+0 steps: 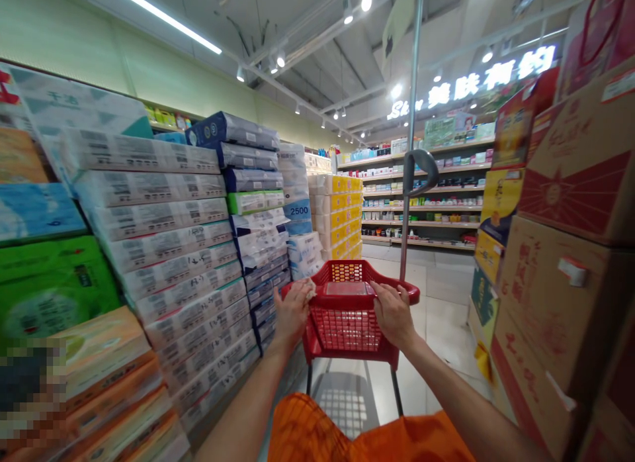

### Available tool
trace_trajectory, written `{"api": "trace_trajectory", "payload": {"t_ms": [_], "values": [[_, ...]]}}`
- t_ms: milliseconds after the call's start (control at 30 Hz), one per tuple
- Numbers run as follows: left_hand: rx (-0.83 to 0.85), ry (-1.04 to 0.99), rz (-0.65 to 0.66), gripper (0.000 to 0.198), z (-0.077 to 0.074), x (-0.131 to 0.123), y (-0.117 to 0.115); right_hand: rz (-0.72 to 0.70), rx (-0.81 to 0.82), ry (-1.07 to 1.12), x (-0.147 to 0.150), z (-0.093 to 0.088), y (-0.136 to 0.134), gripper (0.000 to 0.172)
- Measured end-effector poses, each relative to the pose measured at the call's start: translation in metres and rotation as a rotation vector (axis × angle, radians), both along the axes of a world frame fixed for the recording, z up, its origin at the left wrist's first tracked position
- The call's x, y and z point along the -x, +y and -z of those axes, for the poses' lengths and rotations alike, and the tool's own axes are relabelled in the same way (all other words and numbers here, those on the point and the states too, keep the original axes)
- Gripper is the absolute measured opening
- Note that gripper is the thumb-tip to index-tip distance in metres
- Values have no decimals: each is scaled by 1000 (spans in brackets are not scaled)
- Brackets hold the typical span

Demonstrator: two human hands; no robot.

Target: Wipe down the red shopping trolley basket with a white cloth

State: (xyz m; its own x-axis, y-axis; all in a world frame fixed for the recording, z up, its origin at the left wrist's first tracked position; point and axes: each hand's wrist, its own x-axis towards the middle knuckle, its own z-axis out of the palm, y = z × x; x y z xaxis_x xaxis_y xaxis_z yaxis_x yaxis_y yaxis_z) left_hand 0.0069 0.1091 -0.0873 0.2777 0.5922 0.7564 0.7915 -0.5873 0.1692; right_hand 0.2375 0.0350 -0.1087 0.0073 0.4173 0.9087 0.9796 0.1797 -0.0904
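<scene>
A red plastic shopping cart (350,333) stands upright right in front of me, its lattice basket facing me. My left hand (292,311) is closed over the left end of the cart's red handle. A small pale crumpled piece (311,289) shows by its fingers; I cannot make out what it is. Toward the handle's right end, my right hand (393,314) rests with its fingers bent over the bar. Beside that hand a tall metal pole (405,243) rises at the cart's right side, with a grey loop grip (421,173) on it. The basket's contents are not discernible.
Tall stacks of white tissue packs (188,250) line the left, close to my arm. Brown cardboard cartons (555,303) are piled on the right. A tiled floor aisle (444,303) runs forward to stocked shelves (431,190); yellow-sided packs (342,214) stand ahead.
</scene>
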Motion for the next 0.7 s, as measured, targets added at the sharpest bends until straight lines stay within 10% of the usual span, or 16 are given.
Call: {"api": "trace_trajectory", "payload": {"t_ms": [133, 300, 500, 700], "values": [[25, -134, -163, 32, -3, 4, 0, -11, 25, 19, 2, 1, 0, 34], [9, 41, 136, 32, -3, -40, -25, 17, 76, 18, 8, 0, -2, 36], [58, -62, 8, 33, -3, -32, -17, 94, 62, 16, 10, 2, 0, 41], [18, 110, 286, 32, -12, -73, -35, 48, 92, 11, 5, -3, -1, 47]]}}
